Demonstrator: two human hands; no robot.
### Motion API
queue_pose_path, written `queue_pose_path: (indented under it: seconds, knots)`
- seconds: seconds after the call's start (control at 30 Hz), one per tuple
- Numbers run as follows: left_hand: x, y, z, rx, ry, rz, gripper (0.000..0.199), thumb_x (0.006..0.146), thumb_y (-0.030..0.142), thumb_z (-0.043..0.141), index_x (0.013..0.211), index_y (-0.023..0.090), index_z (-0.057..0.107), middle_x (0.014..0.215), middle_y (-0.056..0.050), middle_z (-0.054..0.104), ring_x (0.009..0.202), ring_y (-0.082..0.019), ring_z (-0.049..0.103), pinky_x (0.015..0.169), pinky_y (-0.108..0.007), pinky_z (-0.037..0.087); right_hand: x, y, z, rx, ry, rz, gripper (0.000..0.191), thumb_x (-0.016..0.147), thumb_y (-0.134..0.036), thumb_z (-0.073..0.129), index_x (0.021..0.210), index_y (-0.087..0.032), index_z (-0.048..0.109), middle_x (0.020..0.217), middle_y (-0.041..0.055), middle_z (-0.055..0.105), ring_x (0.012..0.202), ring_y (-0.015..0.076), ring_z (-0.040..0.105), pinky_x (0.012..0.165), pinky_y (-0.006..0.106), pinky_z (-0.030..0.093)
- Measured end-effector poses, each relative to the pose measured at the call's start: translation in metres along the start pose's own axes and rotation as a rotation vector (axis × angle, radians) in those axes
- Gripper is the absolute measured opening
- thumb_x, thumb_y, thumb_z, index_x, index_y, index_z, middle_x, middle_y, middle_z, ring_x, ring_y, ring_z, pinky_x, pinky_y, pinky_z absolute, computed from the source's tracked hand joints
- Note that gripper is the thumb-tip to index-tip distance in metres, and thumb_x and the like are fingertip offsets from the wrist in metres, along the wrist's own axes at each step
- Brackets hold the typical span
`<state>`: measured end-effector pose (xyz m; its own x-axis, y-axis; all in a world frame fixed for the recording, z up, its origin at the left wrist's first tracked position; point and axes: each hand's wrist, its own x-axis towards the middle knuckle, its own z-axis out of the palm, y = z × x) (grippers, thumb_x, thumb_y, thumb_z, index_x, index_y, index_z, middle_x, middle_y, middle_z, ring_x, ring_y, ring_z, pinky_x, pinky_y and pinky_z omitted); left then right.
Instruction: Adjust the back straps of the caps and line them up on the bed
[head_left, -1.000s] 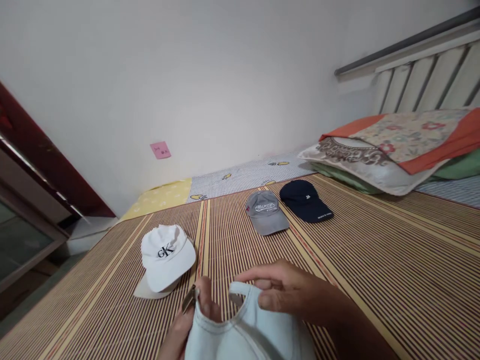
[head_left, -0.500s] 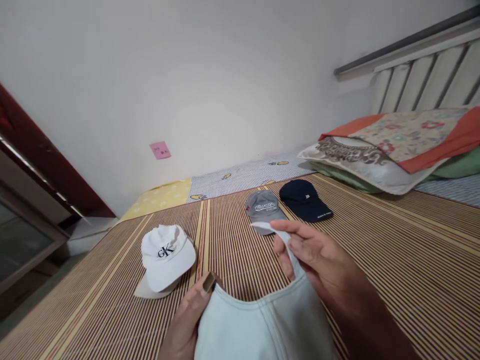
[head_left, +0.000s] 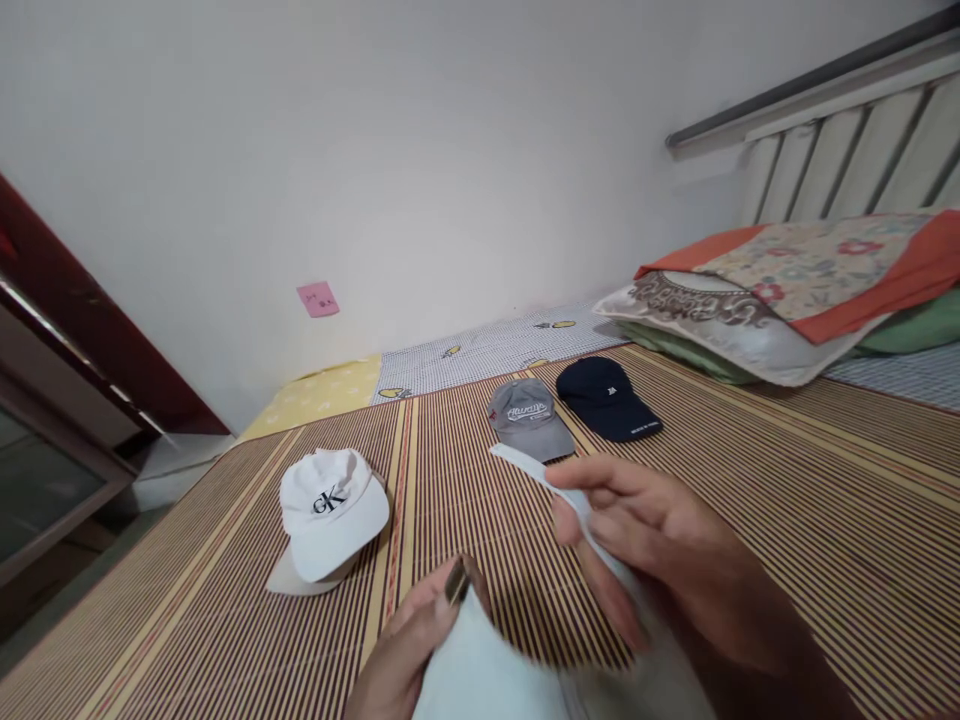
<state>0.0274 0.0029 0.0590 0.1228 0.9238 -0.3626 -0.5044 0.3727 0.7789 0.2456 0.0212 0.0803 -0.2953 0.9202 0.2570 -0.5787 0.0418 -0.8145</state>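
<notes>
Low in the view, a pale blue cap (head_left: 487, 668) is held with its back opening facing up; its lower part runs out of the frame. My left hand (head_left: 416, 625) is closed on the left corner of the opening, where a small metal buckle (head_left: 456, 580) shows by the fingertips. My right hand (head_left: 652, 540) pinches the cap's strap (head_left: 525, 463), whose loose end points up and left. Strap and buckle are apart. Farther off lie a grey cap (head_left: 529, 415) with white lettering and a navy cap (head_left: 609, 398), side by side.
A white cap (head_left: 337, 510) with black letters rests on a beige cap (head_left: 283, 578) at left. Striped bamboo mat (head_left: 225, 580) covers the bed. Cushions (head_left: 750, 310) lie at the right, below a radiator (head_left: 847, 150). A pink note (head_left: 318, 299) is on the wall.
My left hand has shifted right and slightly down with the buckle corner. The right hand has turned and moved a little down and right. The cap sits lower and its opening looks narrower.
</notes>
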Motion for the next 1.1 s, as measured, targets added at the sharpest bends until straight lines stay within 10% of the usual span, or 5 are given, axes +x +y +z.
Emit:
queue_pose_path:
  seconds: [0.1,0.37,0.53,0.77,1.1]
  knots:
    - [0.02,-0.007,0.003,-0.007,0.207,0.065,0.039,0.072,0.021,0.084,0.108,0.014,0.072,0.079,-0.006,0.077,0.073,-0.022,0.074,0.068,-0.029,0.057,0.016,0.01,-0.007,-0.197,0.133,-0.062,0.025,0.09,-0.03,0.07,0.113,-0.021,0.071,0.093,0.0042,0.07,0.057,0.0081,0.06,0.05,0.019,0.049]
    - [0.042,-0.016,-0.014,0.015,0.227,0.139,0.045,0.068,0.023,0.088,0.107,0.017,0.068,0.076,0.0,0.076,0.065,-0.014,0.069,0.064,-0.022,0.055,0.037,0.035,-0.024,-0.443,0.195,-0.032,0.029,0.09,-0.037,0.067,0.11,-0.017,0.069,0.09,0.0059,0.07,0.05,0.0067,0.045,0.044,0.022,0.034]
    - [0.047,-0.016,-0.019,0.079,0.137,0.11,0.046,0.057,0.038,0.095,0.091,0.017,0.073,0.066,0.005,0.072,0.057,-0.009,0.063,0.061,-0.019,0.05,0.043,0.043,-0.025,-0.512,0.192,-0.005,0.025,0.088,-0.041,0.069,0.095,-0.017,0.069,0.048,-0.009,0.04,0.041,0.0069,0.03,0.04,0.021,0.021]
    - [0.044,-0.016,-0.021,0.087,-0.116,0.102,0.031,0.068,0.037,0.09,0.084,0.015,0.075,0.068,0.0,0.07,0.055,-0.008,0.057,0.055,-0.02,0.043,0.041,0.04,-0.023,-0.401,0.119,-0.048,0.024,0.089,-0.035,0.069,0.105,-0.018,0.064,0.09,0.0048,0.072,0.055,0.0075,0.052,0.053,0.023,0.041]
    - [0.043,-0.014,-0.02,0.168,-0.238,0.09,0.039,0.066,0.049,0.088,0.077,0.014,0.075,0.057,0.003,0.055,0.05,-0.004,0.039,0.05,-0.016,0.028,0.037,0.035,-0.017,-0.451,0.019,0.038,0.019,0.09,-0.035,0.069,0.097,-0.018,0.069,0.073,-0.0009,0.062,0.054,0.008,0.047,0.049,0.022,0.037]
